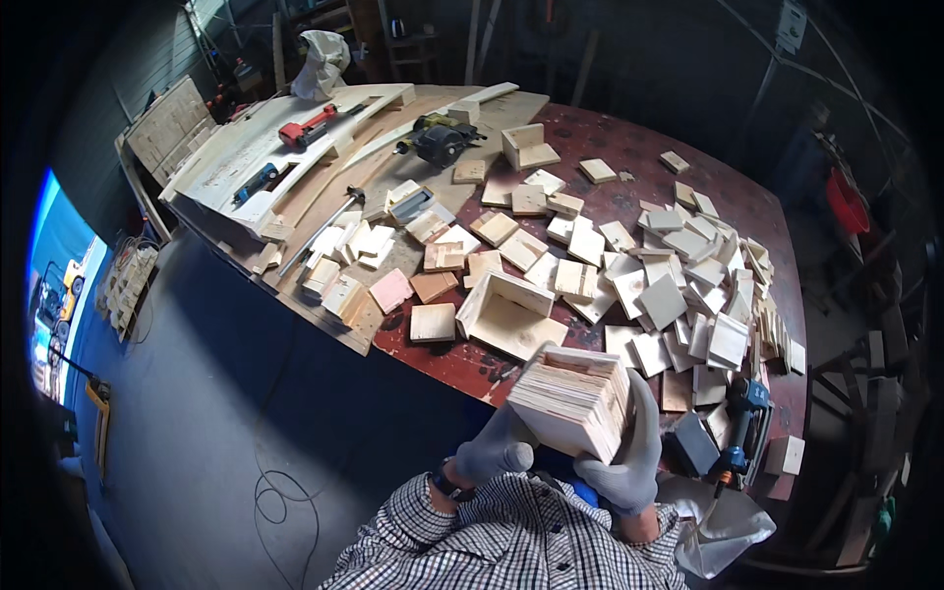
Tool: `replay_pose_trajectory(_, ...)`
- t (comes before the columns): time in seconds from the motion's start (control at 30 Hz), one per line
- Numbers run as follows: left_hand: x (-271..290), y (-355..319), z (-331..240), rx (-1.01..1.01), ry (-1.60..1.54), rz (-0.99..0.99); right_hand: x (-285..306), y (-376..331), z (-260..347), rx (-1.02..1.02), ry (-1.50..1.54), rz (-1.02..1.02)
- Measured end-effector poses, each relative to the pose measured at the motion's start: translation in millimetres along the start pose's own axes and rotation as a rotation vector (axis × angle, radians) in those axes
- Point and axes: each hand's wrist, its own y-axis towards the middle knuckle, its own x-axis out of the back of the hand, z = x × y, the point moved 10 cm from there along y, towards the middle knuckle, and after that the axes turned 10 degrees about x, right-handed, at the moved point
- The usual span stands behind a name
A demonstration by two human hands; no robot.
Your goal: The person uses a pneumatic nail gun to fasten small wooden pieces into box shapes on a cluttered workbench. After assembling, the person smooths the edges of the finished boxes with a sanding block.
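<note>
Stack of thin square plywood pieces (573, 398), pale with layered edges, held above the table's near edge. Left hand (495, 447) and right hand (629, 452), grey-gloved, fingers clamped around it. Open-sided wooden box (508, 313) on red-brown table (629, 143) holds nothing.

Wood stack (572, 398) near table (629, 128) edge, open box (506, 313) behind

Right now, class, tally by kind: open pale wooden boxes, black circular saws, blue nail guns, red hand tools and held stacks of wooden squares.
Open pale wooden boxes: 2
Black circular saw: 1
Blue nail gun: 1
Red hand tool: 1
Held stack of wooden squares: 1
Total: 6
</note>
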Motion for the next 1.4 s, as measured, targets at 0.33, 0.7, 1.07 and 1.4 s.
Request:
replay_pose_trajectory(0.33,52,-13,8,0.046,0.523,-0.301,-7,10,30,0.338,-0.170,0.179)
replay_pose_trajectory(0.7,47,4,-9,-0.082,-1.122,0.100,162,-160,-159,-0.295,-1.447,0.211)
replay_pose_trajectory(1.07,35,-3,-33,-0.057,-0.833,0.056,182,-129,-154,-0.503,-1.336,0.263)
replay_pose_trajectory(1.4,75,-42,-1,-0.146,-0.350,-0.101,173,-116,-99,-0.113,-0.993,-0.084)
